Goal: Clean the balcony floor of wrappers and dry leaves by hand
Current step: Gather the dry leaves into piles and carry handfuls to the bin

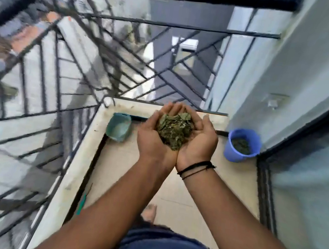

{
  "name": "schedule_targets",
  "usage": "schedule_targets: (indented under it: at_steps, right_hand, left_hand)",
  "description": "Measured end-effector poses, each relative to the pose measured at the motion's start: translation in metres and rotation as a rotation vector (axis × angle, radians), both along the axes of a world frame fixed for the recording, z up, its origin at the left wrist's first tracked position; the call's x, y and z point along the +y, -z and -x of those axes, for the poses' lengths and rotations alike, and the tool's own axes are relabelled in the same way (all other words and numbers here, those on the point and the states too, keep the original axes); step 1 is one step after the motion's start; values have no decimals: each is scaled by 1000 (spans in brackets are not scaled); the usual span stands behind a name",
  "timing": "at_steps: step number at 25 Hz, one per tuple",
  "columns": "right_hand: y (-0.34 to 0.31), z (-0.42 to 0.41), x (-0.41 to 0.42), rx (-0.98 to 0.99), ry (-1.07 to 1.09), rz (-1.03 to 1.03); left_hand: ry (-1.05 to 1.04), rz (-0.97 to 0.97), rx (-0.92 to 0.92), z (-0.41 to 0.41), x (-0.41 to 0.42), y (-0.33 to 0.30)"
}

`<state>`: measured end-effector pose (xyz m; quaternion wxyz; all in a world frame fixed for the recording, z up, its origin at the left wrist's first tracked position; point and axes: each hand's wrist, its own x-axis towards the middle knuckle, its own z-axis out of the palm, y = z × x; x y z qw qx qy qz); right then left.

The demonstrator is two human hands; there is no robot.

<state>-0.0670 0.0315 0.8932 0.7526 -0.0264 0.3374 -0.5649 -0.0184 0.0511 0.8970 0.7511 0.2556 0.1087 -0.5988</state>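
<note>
Dry leaves [174, 131] lie heaped in left hand [155, 138] and right hand [198, 141], cupped together, fingers curled upward around them. No legible writing on blue bucket [242, 145].

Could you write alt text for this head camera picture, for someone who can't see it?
Two cupped hands, left hand and right hand, hold a heap of dry leaves above a tiled balcony floor. A blue bucket with leaves inside stands to the right by the wall, a teal container to the left near the black railing.
</note>
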Motion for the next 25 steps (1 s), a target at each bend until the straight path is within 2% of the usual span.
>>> schedule_targets:
  at_steps: [2,6,10,13,16,21,25]
  right_hand:
    - [9,12,-54,11,152,-29]
    - [41,68,-133,21,403,-113]
    - [112,137,-212,17,645,-223]
    - [173,179,-265,29,701,-315]
    - [271,223,-321,22,786,-431]
    - [448,271,-391,-41,918,-596]
    - [561,289,-427,-2,909,-719]
  left_hand:
    - [155,30,11,10,-61,10]
    - [404,-93,-80,62,-155,43]
    - [691,-154,-20,129,-246,97]
    - [763,-239,9,173,-307,150]
    - [832,-389,-34,225,-368,244]
    - [908,-529,-18,276,-448,440]
    - [1077,-555,-171,298,-483,556]
